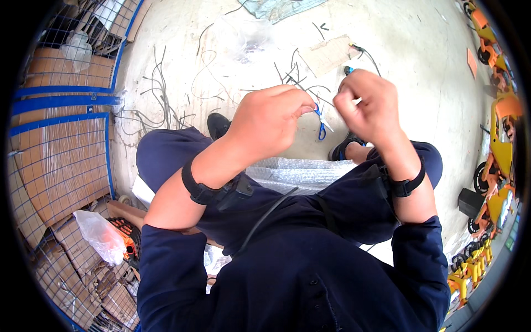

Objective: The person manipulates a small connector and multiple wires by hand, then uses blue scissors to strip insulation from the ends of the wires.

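Note:
My left hand (265,119) is closed in a pinch, thumb against forefinger; whatever is between the fingertips is too small to make out. Across from it my right hand (369,105) is curled into a fist, its contents hidden. A small blue and black piece (348,70) shows at the top of that fist; I cannot tell if it is held or lies behind. Below and between the hands, blue-handled scissors (322,130) appear on the floor. A thin dark line runs behind the fingers toward the right fist. A short black cable (269,217) lies across my lap.
Loose black cables (161,91) litter the floor at left. A cardboard piece (325,56) lies ahead, near a green-tipped black lead (358,48). Bubble wrap (298,172) is between my knees. Blue mesh cages (61,166) with cardboard stand left; yellow-orange wheeled frames (503,149) line the right.

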The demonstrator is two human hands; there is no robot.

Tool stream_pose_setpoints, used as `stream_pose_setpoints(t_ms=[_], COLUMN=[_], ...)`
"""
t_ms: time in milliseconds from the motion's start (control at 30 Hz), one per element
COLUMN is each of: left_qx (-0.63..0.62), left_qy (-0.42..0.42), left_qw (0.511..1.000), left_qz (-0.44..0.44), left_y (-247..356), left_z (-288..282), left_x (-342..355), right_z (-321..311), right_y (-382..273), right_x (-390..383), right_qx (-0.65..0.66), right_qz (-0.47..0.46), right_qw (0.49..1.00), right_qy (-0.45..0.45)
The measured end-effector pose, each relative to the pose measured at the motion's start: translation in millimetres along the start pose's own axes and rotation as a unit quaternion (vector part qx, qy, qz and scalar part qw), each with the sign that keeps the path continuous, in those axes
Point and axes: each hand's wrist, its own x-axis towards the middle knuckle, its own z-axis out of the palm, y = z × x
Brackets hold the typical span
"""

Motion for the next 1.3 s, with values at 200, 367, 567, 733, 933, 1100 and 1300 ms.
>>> stream_pose_setpoints(t_ms=[200, 367, 567, 733, 933, 1100, 1300], left_qx=[-0.009, 0.007, 0.030, 0.014, -0.185, -0.325, -0.306], left_qy=[0.005, -0.005, -0.024, -0.016, -0.075, -0.058, -0.081], left_qw=[1.000, 1.000, 0.999, 0.999, 0.941, 0.888, 0.862], left_qz=[-0.004, 0.016, 0.032, 0.039, -0.272, -0.321, -0.396], left_y=[-2.9, -4.6, -5.7, -4.7, 0.7, -8.6, 0.2], left_z=[1.5, 4.9, 3.3, 3.4, 2.1, 6.3, 0.8], left_x=[0.3, 0.4, -0.8, -0.4, 0.9, 1.0, 12.2], right_z=[-5.2, 5.2, 7.7, 9.2, 1.3, 26.5, 112.4], right_y=[-2.0, -10.4, -9.5, -9.0, 15.0, 97.4, 227.1], right_x=[-1.8, -4.6, -5.9, -7.4, 5.7, 11.8, -84.8], right_qx=[0.100, 0.036, 0.031, 0.063, 0.061, -0.054, 0.027], right_qz=[-0.023, -0.070, -0.090, -0.067, 0.102, 0.271, 0.445], right_qw=[0.987, 0.990, 0.989, 0.993, 0.991, 0.952, 0.850], right_qy=[-0.120, -0.114, -0.110, -0.079, -0.060, -0.135, -0.280])
